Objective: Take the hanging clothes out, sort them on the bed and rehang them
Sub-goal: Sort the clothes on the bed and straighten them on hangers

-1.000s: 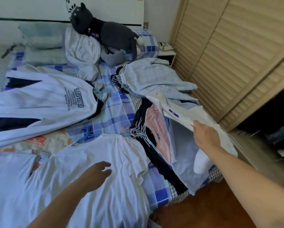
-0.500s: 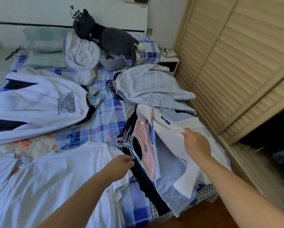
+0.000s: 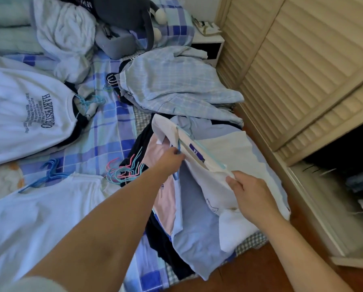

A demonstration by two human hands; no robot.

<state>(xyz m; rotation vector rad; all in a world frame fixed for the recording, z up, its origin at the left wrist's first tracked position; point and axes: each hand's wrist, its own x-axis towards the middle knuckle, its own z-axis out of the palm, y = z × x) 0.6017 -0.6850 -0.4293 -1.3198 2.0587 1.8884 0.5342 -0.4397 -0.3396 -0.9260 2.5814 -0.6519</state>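
1. Head view: a white shirt is held up over the pile of clothes at the right edge of the bed.
2. Its collar is pinched by the left hand, fingers curled round it beside the hanger.
3. Its shoulder is gripped by the right hand, thumb and fingers closed on the cloth.
4. A bunch of loose hangers lies just left of the pile.

We note louvred wooden wardrobe doors along the right, one slid open onto a dark interior. A white bedside cabinet stands in the corner by the bed. Floor is reddish-brown wood. Daylight, cool and even.
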